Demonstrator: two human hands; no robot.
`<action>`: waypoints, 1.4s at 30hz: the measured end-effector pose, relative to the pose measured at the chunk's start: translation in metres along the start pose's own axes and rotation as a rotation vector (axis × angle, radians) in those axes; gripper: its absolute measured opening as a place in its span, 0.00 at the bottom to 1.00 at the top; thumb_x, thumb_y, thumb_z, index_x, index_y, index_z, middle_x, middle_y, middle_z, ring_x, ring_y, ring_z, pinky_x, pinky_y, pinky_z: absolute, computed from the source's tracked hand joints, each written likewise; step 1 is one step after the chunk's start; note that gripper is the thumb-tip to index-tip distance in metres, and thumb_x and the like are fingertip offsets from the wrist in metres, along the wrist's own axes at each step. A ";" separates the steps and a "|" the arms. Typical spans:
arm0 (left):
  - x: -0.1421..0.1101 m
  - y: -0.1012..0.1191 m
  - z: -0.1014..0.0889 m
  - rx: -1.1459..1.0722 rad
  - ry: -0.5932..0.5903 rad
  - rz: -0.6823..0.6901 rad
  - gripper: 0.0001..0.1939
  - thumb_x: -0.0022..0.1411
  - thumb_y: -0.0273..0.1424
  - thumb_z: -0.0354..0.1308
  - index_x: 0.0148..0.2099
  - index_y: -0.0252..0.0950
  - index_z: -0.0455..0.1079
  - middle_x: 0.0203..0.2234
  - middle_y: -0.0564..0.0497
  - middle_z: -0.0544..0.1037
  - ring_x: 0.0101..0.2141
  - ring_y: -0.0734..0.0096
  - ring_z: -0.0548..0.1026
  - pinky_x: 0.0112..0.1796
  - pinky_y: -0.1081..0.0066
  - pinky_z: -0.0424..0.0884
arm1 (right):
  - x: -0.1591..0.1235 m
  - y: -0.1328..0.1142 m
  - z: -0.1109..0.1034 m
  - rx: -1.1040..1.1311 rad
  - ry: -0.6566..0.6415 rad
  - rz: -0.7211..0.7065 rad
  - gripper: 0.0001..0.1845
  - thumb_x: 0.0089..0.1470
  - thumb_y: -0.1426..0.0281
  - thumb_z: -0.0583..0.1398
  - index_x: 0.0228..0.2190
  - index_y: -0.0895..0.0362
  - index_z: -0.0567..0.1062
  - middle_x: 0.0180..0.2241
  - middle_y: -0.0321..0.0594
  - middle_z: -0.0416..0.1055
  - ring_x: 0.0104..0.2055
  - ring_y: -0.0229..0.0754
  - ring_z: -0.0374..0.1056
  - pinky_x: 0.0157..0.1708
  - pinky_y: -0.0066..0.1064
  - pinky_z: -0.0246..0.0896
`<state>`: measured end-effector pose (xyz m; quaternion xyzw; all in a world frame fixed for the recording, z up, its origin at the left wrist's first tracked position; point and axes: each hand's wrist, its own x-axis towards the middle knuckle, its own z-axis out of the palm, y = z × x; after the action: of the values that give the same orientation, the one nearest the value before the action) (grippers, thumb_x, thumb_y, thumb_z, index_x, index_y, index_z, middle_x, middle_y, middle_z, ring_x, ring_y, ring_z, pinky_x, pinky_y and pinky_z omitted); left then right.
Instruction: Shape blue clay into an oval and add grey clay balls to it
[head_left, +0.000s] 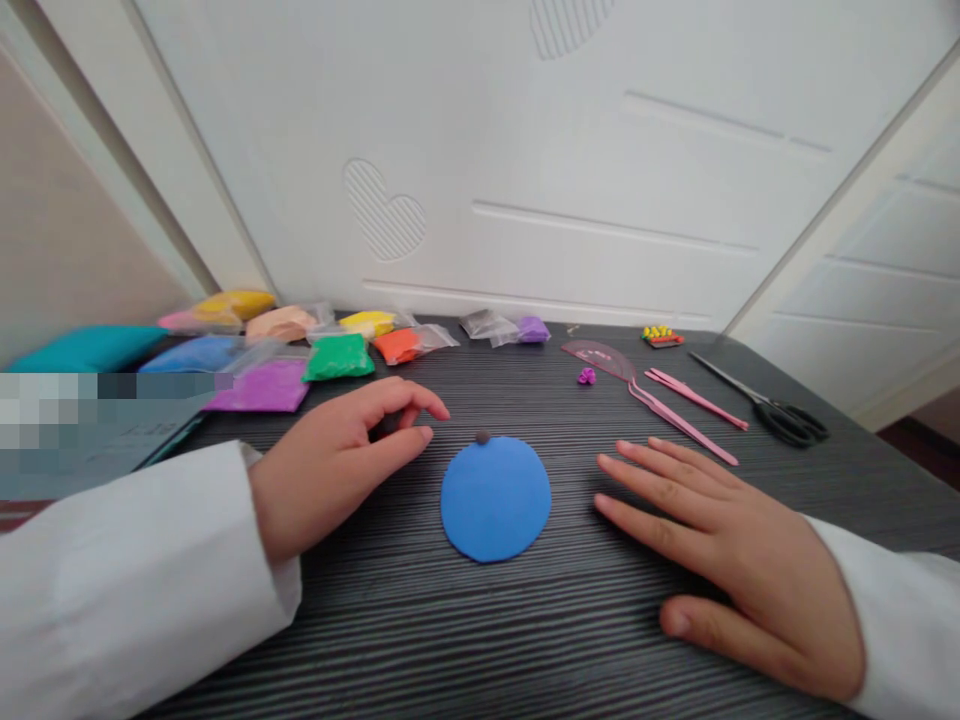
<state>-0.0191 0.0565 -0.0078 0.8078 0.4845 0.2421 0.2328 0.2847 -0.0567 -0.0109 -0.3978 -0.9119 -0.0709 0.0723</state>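
A flat, roughly round blue clay disc point(496, 500) lies on the dark ridged table. At its top edge sits a small dark brown clay ball point(482, 437). My left hand point(345, 455) hovers to the left of the disc, thumb and fingertips apart, with nothing between them. On the other side, my right hand point(727, 550) is held palm down with its fingers stretched and spread. Neither hand touches the disc. A small crumpled purple clay piece point(586, 376) lies beyond the disc, up and to the right.
Bags of coloured clay, among them a green bag point(337, 357) and an orange bag point(399, 345), line the back left. At the right lie pink tools point(686, 425), a clear pink-rimmed plastic piece point(600, 357), scissors point(787, 420) and a yellow-dotted clay piece point(660, 336). A white panel point(525, 150) stands behind.
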 end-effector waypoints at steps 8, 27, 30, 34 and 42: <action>0.002 -0.005 0.001 0.007 -0.011 0.011 0.14 0.56 0.42 0.51 0.41 0.42 0.69 0.27 0.56 0.68 0.29 0.68 0.67 0.31 0.70 0.60 | -0.001 0.003 -0.002 -0.056 0.077 0.049 0.20 0.57 0.65 0.53 0.49 0.59 0.69 0.58 0.44 0.59 0.63 0.48 0.47 0.59 0.51 0.44; -0.001 0.003 0.000 0.042 0.002 -0.042 0.14 0.59 0.41 0.49 0.41 0.41 0.68 0.25 0.57 0.66 0.26 0.71 0.65 0.28 0.71 0.59 | 0.024 0.008 0.005 0.499 0.260 0.185 0.13 0.52 0.78 0.57 0.39 0.54 0.71 0.36 0.38 0.73 0.40 0.36 0.68 0.41 0.28 0.65; 0.000 0.003 -0.001 0.051 -0.020 -0.037 0.15 0.59 0.43 0.49 0.42 0.41 0.68 0.27 0.56 0.69 0.29 0.68 0.67 0.31 0.69 0.60 | 0.022 0.009 0.005 0.545 0.288 0.245 0.13 0.49 0.79 0.58 0.38 0.54 0.70 0.35 0.35 0.73 0.38 0.34 0.68 0.40 0.26 0.64; 0.001 -0.001 -0.001 0.062 -0.030 -0.044 0.17 0.59 0.45 0.48 0.43 0.42 0.67 0.31 0.54 0.71 0.32 0.64 0.69 0.32 0.68 0.62 | 0.020 0.009 0.005 0.597 0.284 0.286 0.10 0.51 0.76 0.58 0.37 0.54 0.71 0.34 0.36 0.74 0.37 0.35 0.69 0.39 0.27 0.65; 0.001 -0.004 -0.001 0.060 -0.045 -0.066 0.18 0.58 0.47 0.48 0.44 0.42 0.66 0.30 0.56 0.72 0.32 0.65 0.68 0.30 0.69 0.61 | 0.015 0.007 0.008 0.271 0.199 0.068 0.17 0.56 0.77 0.53 0.46 0.56 0.71 0.45 0.41 0.72 0.47 0.41 0.64 0.47 0.38 0.60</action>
<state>-0.0220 0.0589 -0.0098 0.8031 0.5127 0.2014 0.2270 0.2791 -0.0400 -0.0153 -0.4061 -0.8874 0.0161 0.2176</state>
